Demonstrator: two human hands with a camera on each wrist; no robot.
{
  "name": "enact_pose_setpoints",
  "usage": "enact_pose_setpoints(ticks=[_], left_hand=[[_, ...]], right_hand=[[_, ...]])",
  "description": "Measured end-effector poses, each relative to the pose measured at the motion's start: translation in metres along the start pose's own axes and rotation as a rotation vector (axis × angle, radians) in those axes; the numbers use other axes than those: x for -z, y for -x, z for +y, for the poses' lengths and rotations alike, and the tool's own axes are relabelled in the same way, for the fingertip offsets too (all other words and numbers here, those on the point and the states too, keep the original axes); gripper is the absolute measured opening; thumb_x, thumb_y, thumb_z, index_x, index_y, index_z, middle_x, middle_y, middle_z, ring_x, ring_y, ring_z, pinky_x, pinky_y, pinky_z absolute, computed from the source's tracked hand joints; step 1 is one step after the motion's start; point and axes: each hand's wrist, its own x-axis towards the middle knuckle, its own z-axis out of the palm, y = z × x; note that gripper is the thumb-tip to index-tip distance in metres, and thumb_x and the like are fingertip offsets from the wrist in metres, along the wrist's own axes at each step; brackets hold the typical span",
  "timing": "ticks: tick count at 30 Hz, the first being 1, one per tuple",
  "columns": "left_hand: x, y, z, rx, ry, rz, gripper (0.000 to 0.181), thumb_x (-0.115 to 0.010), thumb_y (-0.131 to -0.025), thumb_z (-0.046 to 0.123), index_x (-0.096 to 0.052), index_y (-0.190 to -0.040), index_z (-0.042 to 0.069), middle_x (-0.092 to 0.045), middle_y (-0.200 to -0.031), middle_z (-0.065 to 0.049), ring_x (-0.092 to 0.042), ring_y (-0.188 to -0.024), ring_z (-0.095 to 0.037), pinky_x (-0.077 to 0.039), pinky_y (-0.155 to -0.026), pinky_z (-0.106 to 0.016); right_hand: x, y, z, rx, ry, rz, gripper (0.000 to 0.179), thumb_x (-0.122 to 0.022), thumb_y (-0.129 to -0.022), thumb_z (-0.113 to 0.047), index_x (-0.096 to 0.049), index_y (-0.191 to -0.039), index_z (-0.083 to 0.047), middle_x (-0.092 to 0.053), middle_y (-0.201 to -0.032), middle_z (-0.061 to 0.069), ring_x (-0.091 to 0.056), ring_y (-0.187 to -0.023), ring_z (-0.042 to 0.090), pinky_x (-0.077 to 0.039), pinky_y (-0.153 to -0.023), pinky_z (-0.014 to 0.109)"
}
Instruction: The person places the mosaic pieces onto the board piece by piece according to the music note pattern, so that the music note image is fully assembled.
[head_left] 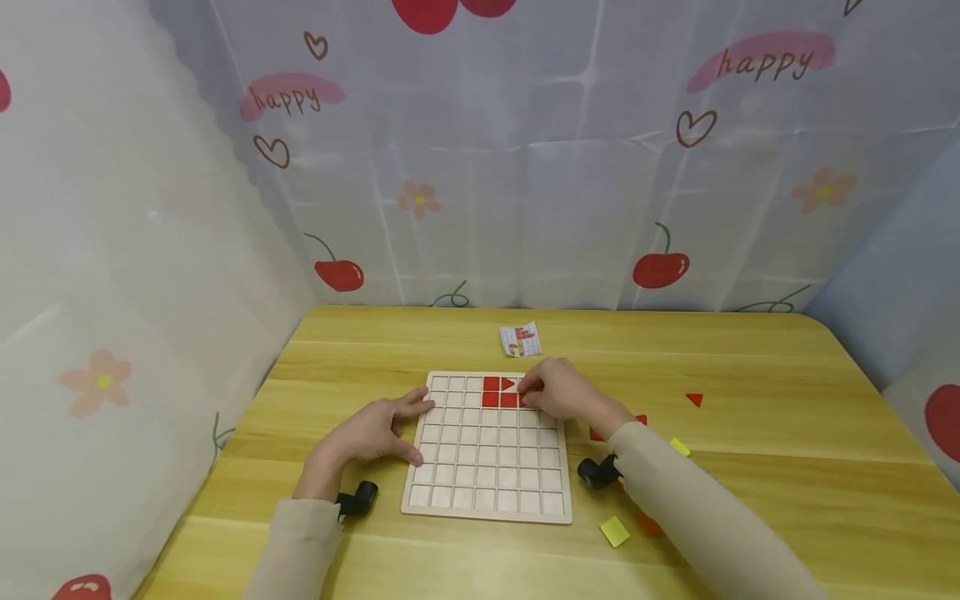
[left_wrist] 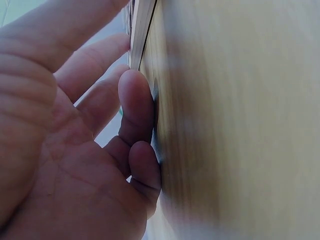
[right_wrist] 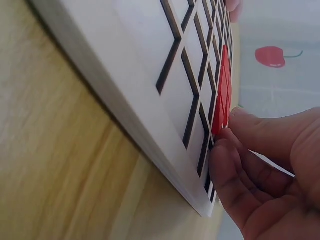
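A pale wooden grid board [head_left: 487, 500] lies flat on the table. Several red square tiles [head_left: 491, 399] and a red triangle tile [head_left: 507, 384] fill cells along its top rows. At the right end of the second row, my right hand [head_left: 562, 392] pinches a red tile [head_left: 522, 400], mostly hidden under the fingertips. In the right wrist view, thumb and fingers meet at the end of the red tiles [right_wrist: 223, 97]. My left hand [head_left: 367, 429] steadies the board's left edge, thumb low and fingers spread higher up; in the left wrist view some fingertips [left_wrist: 135, 92] rest by the tabletop.
Behind the board lies a small printed pattern card [head_left: 521, 340]. To the right are a loose red triangle [head_left: 695, 399], a yellow square [head_left: 615, 532], another yellow piece [head_left: 680, 447] and an orange piece [head_left: 649, 525], partly under the right sleeve [head_left: 697, 500]. A printed curtain [head_left: 510, 208] stands behind the table.
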Motion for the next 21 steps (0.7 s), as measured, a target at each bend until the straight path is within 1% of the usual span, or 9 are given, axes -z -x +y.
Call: enact_pose_setpoints(ticks=[3, 6, 10, 13, 16, 18, 21], left_hand=[[0.0, 0.0, 0.0, -0.007, -0.009, -0.002, 0.092, -0.093, -0.073, 0.028, -0.05, -0.154, 0.018, -0.029, -0.17, -0.003, -0.038, -0.065, -0.013, -0.038, -0.067, -0.025], [0.0, 0.0, 0.0, 0.003, -0.013, -0.002, 0.092, -0.093, -0.073, 0.029, -0.05, -0.154, 0.019, -0.029, -0.171, -0.001, -0.038, -0.066, -0.013, -0.038, -0.07, -0.025], [-0.002, -0.001, -0.001, 0.015, -0.02, 0.006, 0.092, -0.093, -0.073, 0.029, -0.05, -0.154, 0.021, -0.029, -0.17, 0.002, -0.039, -0.068, -0.013, -0.038, -0.07, -0.025], [-0.002, -0.001, -0.002, 0.013, -0.018, 0.008, 0.092, -0.093, -0.073, 0.029, -0.05, -0.154, 0.02, -0.029, -0.171, 0.002, -0.039, -0.067, -0.013, -0.038, -0.068, -0.025], [-0.001, -0.002, -0.002, 0.012, -0.011, 0.006, 0.092, -0.093, -0.073, 0.029, -0.05, -0.154, 0.02, -0.028, -0.171, 0.001, -0.038, -0.066, -0.014, -0.037, -0.067, -0.025], [-0.001, -0.002, -0.003, 0.016, -0.011, 0.006, 0.092, -0.093, -0.073, 0.029, -0.05, -0.154, 0.02, -0.028, -0.171, 0.002, -0.038, -0.066, -0.013, -0.037, -0.067, -0.025], [0.0, -0.002, -0.003, 0.021, -0.019, 0.008, 0.092, -0.093, -0.073, 0.029, -0.05, -0.154, 0.021, -0.028, -0.171, 0.003, -0.039, -0.065, -0.013, -0.038, -0.067, -0.025]], right_hand=[[0.002, 0.002, 0.004, 0.028, -0.002, 0.005, 0.017, -0.07, -0.096, -0.008, -0.081, -0.109, -0.007, -0.079, -0.11, 0.006, -0.066, -0.095, 0.017, -0.055, -0.085, 0.037], [0.006, 0.002, 0.009, 0.039, -0.001, 0.011, 0.016, -0.071, -0.096, -0.009, -0.081, -0.108, -0.007, -0.078, -0.109, 0.006, -0.065, -0.096, 0.017, -0.055, -0.085, 0.037], [0.014, 0.007, 0.015, 0.021, -0.011, 0.014, 0.016, -0.071, -0.097, -0.011, -0.081, -0.109, -0.007, -0.078, -0.11, 0.006, -0.064, -0.097, 0.018, -0.055, -0.085, 0.037], [0.019, 0.013, 0.02, -0.001, -0.036, 0.012, 0.017, -0.072, -0.097, -0.011, -0.08, -0.111, -0.007, -0.077, -0.111, 0.006, -0.062, -0.093, 0.018, -0.054, -0.08, 0.034], [0.024, 0.019, 0.025, -0.004, -0.047, 0.015, 0.018, -0.072, -0.097, -0.012, -0.079, -0.112, -0.006, -0.077, -0.11, 0.006, -0.059, -0.087, 0.017, -0.052, -0.076, 0.03], [0.027, 0.024, 0.029, 0.004, -0.047, 0.016, 0.019, -0.072, -0.097, -0.011, -0.079, -0.113, -0.005, -0.077, -0.109, 0.007, -0.059, -0.084, 0.017, -0.051, -0.074, 0.03], [0.031, 0.031, 0.036, 0.001, -0.04, 0.014, 0.021, -0.074, -0.095, -0.011, -0.077, -0.114, -0.004, -0.076, -0.107, 0.007, -0.06, -0.084, 0.016, -0.053, -0.077, 0.03]])
